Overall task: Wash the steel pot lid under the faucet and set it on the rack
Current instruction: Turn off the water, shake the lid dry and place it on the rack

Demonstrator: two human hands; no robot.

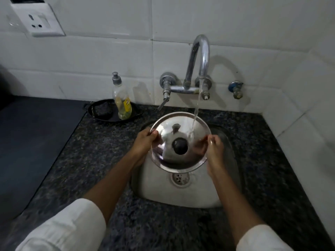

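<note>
The round steel pot lid [174, 127] with a black knob [179, 146] is held tilted above the steel sink [154, 185], its top side facing me. My left hand [144, 144] grips the lid's left rim. My right hand [214, 147] grips its right rim. Water runs from the curved chrome faucet [199, 58] and lands on the lid's upper right part. No rack is in view.
A dish soap bottle [122, 100] stands in a small black pan [110, 113] with a dark scrubber, behind and left of the sink. Dark speckled granite counter [94, 147] surrounds the sink. White tiled walls stand behind and to the right, with a socket [39, 19] upper left.
</note>
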